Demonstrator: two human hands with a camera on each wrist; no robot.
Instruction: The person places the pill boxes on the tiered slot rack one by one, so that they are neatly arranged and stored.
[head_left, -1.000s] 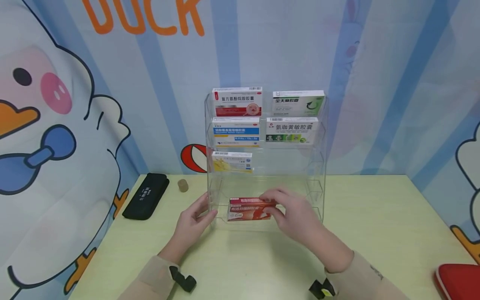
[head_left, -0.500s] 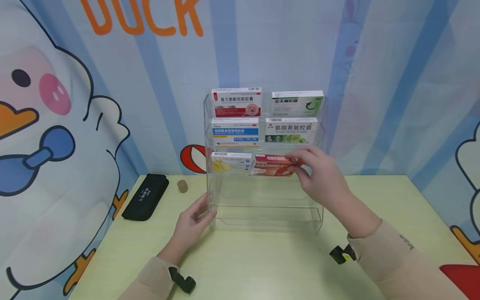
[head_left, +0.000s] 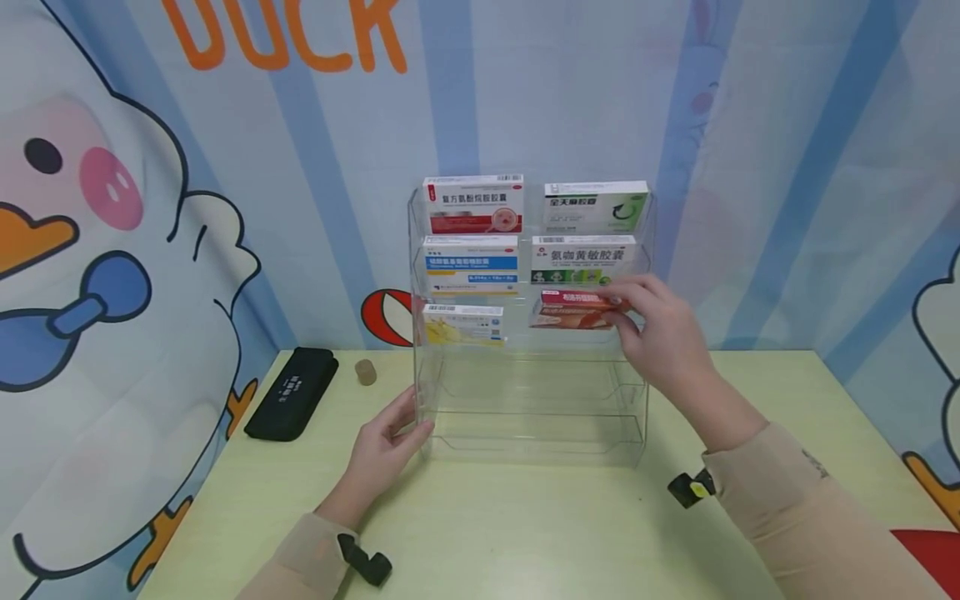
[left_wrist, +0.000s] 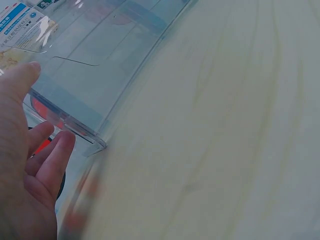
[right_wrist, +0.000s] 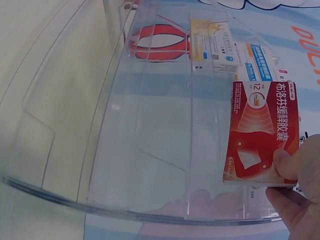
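Observation:
My right hand [head_left: 660, 337] pinches a red medicine box [head_left: 572, 310] by its right end, thumb on the printed face in the right wrist view. The box is in front of the right part of the third tier of a clear acrylic display rack [head_left: 540, 429], just below a white and green medicine box [head_left: 583, 260]. At the rack's lower left side, my left hand [head_left: 386, 454] grips the side panel, thumb in front and fingers behind. Left of the red box, on the same tier, stands a yellow and white medicine box [head_left: 463, 325].
Higher tiers hold a red and white box [head_left: 475, 205], a green and white box [head_left: 596, 207] and a blue and white box [head_left: 471, 265]. On the table lie a black case [head_left: 292, 393] and a small brown cylinder [head_left: 366, 372]. A red item [head_left: 930, 557] shows at right.
My right hand has lifted the red medicine box from the bottom tier to the third tier, then slightly up and right. The left hand has stayed on the rack.

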